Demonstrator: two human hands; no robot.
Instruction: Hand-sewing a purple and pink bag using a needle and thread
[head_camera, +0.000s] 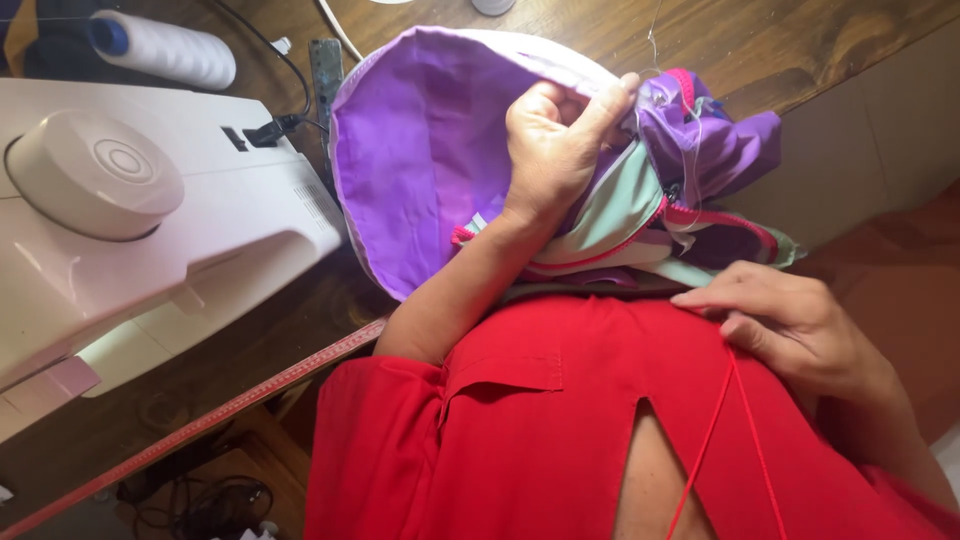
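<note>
The purple fabric bag (430, 150) lies bunched on the wooden table (800, 40) at about 12 o'clock from the person's chest. Its lilac lining is turned outward, and a mint-green panel (610, 205) and a pink zipper (715, 217) crumple at its 3 o'clock side.

The left hand (555, 150) is closed in a pinch on the bag's rim near the zipper end, where a thin pale thread (655, 35) rises toward 12 o'clock. The right hand (790, 320), at 4 o'clock from the bag, lies flat with its fingers stretched against the bundle's lower edge. It grips nothing that I can see.

This looks like hand work on the seam by the zipper, with the cloth held steady. Any further stitch would call for a taut thread and a firm pinch on the rim.

A white sewing machine (150, 220) stands at 9 o'clock, a white thread spool (165, 48) at 10 o'clock and a red tape measure (200, 420) at 7 o'clock.
</note>
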